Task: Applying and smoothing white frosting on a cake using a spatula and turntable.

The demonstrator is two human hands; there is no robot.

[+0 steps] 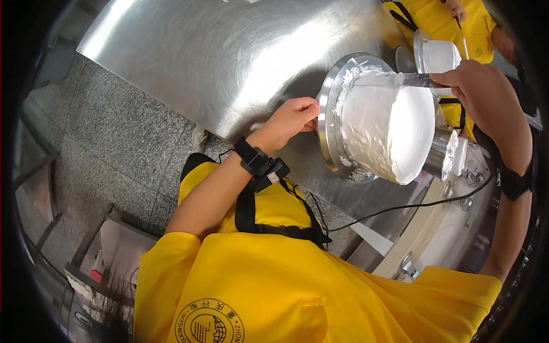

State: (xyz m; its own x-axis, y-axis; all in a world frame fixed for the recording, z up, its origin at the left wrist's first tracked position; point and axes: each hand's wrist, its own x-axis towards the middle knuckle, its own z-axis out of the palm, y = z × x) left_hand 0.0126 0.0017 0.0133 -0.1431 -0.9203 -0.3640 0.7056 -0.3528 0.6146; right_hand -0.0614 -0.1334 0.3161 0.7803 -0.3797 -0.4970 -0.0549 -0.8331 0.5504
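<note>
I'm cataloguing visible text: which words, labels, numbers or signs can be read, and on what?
Yellow shirt: round dark emblem ringed with legible lettering, cut off below; wording not copied here.
Black wrist device: small pale label, too small to read.
Co-worker's yellow garment: small round mark, too small to read.

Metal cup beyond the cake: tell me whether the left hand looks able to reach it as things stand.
Probably not straight across: the left hand is at the rim of the turntable, and the cream-covered cake stands between it and the metal cup. It would likely have to go around.
</note>
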